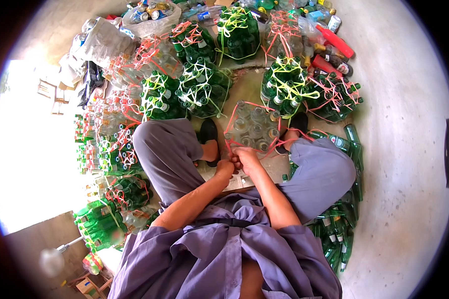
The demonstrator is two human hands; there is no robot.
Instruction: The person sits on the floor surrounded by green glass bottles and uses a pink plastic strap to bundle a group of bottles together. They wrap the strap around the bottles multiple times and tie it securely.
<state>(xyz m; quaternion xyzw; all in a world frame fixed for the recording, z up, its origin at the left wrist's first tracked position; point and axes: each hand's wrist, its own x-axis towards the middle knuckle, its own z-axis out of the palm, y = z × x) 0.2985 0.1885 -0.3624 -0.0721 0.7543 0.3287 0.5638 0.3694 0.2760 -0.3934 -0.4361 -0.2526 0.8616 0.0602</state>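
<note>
Between my feet stands a cluster of clear glass bottles [252,125], upright and packed close together. A pink plastic strap [230,123] runs loosely around their necks, and its loose part trails off to the right. Both hands meet at the near left corner of the cluster. My left hand [225,170] has its fingers closed on the strap, just below and left of the other hand. My right hand [245,159] pinches the strap close to the bottles. The fingers overlap, so the exact crossing of the strap is hidden.
Bundles of green bottles tied with yellow strap [284,86] and white strap [202,84] stand beyond my feet. Loose green bottles [353,145] lie along my right side by the wall [393,168]. More tied bundles [123,145] line the left. Bags of cans [151,15] sit at the back.
</note>
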